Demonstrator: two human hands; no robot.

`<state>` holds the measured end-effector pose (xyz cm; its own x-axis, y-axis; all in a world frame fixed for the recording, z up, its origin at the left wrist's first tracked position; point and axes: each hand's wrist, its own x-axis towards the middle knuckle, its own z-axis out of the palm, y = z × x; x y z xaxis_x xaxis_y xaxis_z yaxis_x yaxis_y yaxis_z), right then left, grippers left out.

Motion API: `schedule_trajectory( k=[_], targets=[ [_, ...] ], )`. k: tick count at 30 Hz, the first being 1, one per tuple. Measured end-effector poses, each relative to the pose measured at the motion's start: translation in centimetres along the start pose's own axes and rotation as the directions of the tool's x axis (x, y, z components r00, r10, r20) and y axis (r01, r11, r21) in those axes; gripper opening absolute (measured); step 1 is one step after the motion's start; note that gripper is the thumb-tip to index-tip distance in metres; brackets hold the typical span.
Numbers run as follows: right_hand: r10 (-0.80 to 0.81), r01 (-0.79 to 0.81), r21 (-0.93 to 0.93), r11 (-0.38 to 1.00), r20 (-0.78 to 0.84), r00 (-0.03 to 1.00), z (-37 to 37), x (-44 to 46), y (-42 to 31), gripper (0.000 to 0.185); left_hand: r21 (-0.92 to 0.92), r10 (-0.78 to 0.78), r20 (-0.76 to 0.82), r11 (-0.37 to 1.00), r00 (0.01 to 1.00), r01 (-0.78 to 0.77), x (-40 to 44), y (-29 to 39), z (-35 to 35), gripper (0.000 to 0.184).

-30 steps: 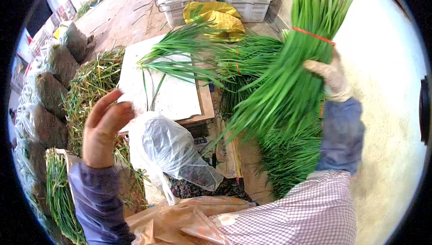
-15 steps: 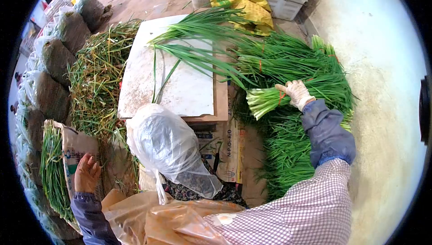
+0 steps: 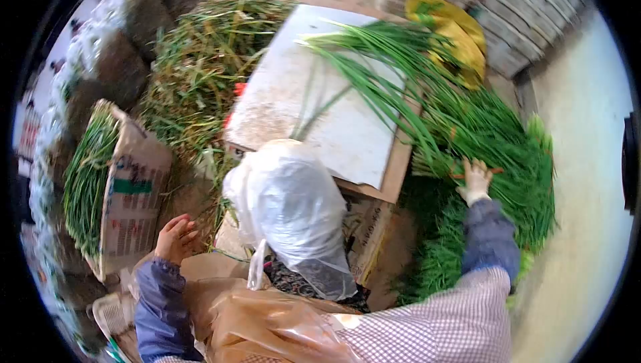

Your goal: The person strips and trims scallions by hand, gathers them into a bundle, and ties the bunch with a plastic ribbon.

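My gloved right hand [image 3: 477, 179] lies on the pile of banded green chives [image 3: 494, 136], its fingers spread over a bundle with an orange band [image 3: 495, 170]. The bundle's cut ends point left, toward the board. Bare and holding nothing, my left hand [image 3: 177, 237] hovers with loosely curled fingers apart, beside an upright printed sack [image 3: 137, 193] with chives [image 3: 93, 183] in it. Loose chives [image 3: 374, 49] lie across the white board [image 3: 320, 109] between my hands, their pale ends at its far side.
White plastic [image 3: 287, 209] covers a rounded form in front of me. Behind the board is a heap of trimmed leaves [image 3: 200, 63], with filled bags [image 3: 117, 69] farther left. Stacked crates [image 3: 521, 23] and a yellow sack [image 3: 461, 36] stand at the back right, near a pale wall [image 3: 581, 183].
My right hand has lowered the banded bundle onto the pile and its fingers have spread. The view has turned, shifting the board rightward; my left hand remains free.
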<state>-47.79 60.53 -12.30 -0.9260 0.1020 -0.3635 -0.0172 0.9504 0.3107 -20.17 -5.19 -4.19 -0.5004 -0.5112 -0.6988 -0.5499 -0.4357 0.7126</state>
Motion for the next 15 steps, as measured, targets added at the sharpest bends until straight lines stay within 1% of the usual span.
schedule_trajectory(
  k=[1, 2, 3, 4, 5, 7, 8, 10, 11, 12, 13, 14, 15],
  targets=[
    [-0.003, 0.004, 0.028, 1.0, -0.018, 1.0, -2.4, -1.2, -0.3, 0.077, 0.02, -0.007, 0.008, 1.0, 1.0, 0.007, -0.5, 0.1, 0.5, 0.027],
    [0.06, 0.029, 0.322, 0.946, -0.264, 0.963, -1.1, -0.6, 0.8, 0.06, -0.011, 0.003, -0.017, 1.0, 1.0, -0.003, -0.8, 0.3, 0.8, 0.027],
    [0.187, 0.128, 0.578, 0.806, -0.454, 0.871, 0.2, 0.4, 2.7, 0.044, -0.009, 0.015, -0.01, 1.0, 1.0, -0.015, -1.1, 0.4, 1.1, 0.027],
    [0.356, 0.226, 0.812, 0.538, -0.463, 0.812, 0.0, 0.7, 3.1, 0.032, -0.006, 0.026, -0.001, 1.0, 1.0, -0.027, -1.3, 0.4, 1.4, 0.027],
    [0.509, 0.336, 0.921, 0.199, -0.39, 0.767, -0.8, 1.0, 2.9, 0.021, -0.03, 0.032, -0.02, 0.999, 0.999, -0.033, -1.3, 0.2, 1.4, 0.027],
    [0.456, 0.561, 0.828, 0.028, -0.51, 0.729, -5.1, -0.6, 0.3, 0.014, -0.041, 0.077, 0.084, 0.996, 0.993, -0.074, -1.2, -0.2, 1.6, 0.028],
    [0.375, 0.617, 0.774, 0.146, -0.62, 0.689, -9.7, -3.3, -3.6, 0.012, -0.002, 0.085, 0.058, 0.996, 0.995, -0.085, -1.6, -0.2, 2.3, 0.029],
    [0.076, 0.605, 0.776, 0.181, -0.624, 0.778, -15.5, -6.0, -9.6, 0.013, 0.006, 0.161, 0.147, 0.986, 0.976, -0.164, -1.8, -0.7, 2.8, 0.03],
    [-0.076, 0.626, 0.758, 0.186, -0.624, 0.778, -17.7, -6.9, -13.0, 0.014, 0.008, 0.184, 0.179, 0.982, 0.966, -0.188, -2.2, -0.8, 3.2, 0.03],
    [-0.211, 0.663, 0.741, 0.109, -0.635, 0.744, -19.5, -7.4, -16.3, 0.015, -0.003, 0.194, 0.218, 0.98, 0.956, -0.198, -2.5, -1.0, 3.2, 0.031],
    [-0.359, 0.694, 0.687, 0.217, -0.605, 0.711, -21.1, -7.6, -19.1, 0.017, -0.016, 0.205, 0.257, 0.978, 0.945, -0.207, -2.8, -1.2, 3.1, 0.031],
    [-0.471, 0.79, 0.597, 0.141, -0.661, 0.584, -21.1, -6.4, -22.0, 0.018, 0.02, 0.185, 0.24, 0.98, 0.953, -0.196, -3.3, -1.2, 3.1, 0.031],
    [-0.606, 0.826, 0.548, 0.135, -0.614, 0.506, -23.0, -6.8, -24.9, 0.019, 0.05, 0.175, 0.259, 0.98, 0.95, -0.194, -3.6, -1.3, 2.8, 0.032]
  ],
)
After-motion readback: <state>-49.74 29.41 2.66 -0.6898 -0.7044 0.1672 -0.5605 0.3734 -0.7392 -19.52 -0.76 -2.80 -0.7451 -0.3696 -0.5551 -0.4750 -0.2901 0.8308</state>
